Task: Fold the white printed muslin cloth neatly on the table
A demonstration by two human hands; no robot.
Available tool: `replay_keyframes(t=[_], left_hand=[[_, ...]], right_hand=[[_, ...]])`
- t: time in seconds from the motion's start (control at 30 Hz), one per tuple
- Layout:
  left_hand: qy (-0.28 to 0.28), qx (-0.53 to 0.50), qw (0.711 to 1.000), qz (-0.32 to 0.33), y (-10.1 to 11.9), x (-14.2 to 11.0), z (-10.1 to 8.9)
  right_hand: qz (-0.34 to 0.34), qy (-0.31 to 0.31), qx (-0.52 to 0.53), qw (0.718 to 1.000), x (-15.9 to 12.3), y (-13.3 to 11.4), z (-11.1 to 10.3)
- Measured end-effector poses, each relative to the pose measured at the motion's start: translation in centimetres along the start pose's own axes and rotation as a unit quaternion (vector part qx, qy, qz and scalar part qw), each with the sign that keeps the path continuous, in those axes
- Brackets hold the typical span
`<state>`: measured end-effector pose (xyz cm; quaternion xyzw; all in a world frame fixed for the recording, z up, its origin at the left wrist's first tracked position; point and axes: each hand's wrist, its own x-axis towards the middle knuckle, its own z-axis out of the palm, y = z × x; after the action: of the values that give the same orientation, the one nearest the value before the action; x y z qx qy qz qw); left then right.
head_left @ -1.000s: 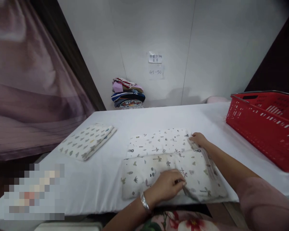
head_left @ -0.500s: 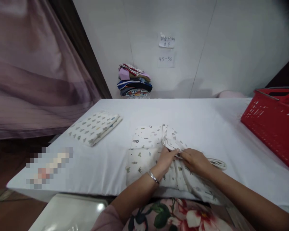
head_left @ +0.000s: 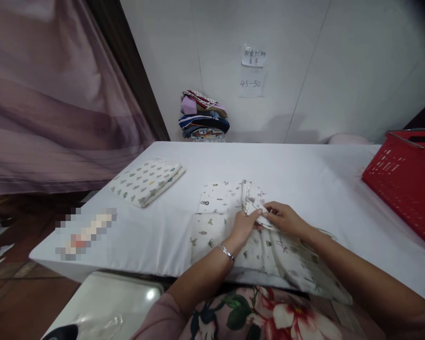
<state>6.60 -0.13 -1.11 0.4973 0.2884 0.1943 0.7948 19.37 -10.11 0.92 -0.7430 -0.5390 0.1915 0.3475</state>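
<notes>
A white cloth (head_left: pixel 216 222) printed with small grey and green motifs lies partly folded on the white table (head_left: pixel 297 174), near its front edge. My left hand (head_left: pixel 243 225) rests on the cloth's middle, fingers pinched on a raised fold. My right hand (head_left: pixel 285 218) is just to the right and grips the same folded edge, which stands up above the cloth. The cloth's right part trails off the table's front edge under my right forearm.
A folded cloth with a grey tree print (head_left: pixel 147 181) lies at the table's left. A red plastic basket (head_left: pixel 407 177) stands at the right edge. A stack of folded clothes (head_left: pixel 203 115) sits against the back wall. A purple curtain (head_left: pixel 53 94) hangs left.
My right hand has carried the cloth's right edge over to the middle, meeting my left hand. The view has shifted left, so the basket now sits further right.
</notes>
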Motion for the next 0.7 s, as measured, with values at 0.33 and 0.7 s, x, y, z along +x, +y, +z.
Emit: replay_keyframes(t=[0.33, 0.7], left_hand=[[-0.083, -0.124, 0.988, -0.049, 1.4, -1.2, -0.4], [-0.096, -0.151, 0.975, -0.129, 1.5, -1.0, -1.0]], right_hand=[[-0.048, 0.118, -0.003, 0.992, -1.1, -1.0, -0.1], [-0.099, 0.061, -0.012, 0.993, -1.4, -1.4, 0.6]])
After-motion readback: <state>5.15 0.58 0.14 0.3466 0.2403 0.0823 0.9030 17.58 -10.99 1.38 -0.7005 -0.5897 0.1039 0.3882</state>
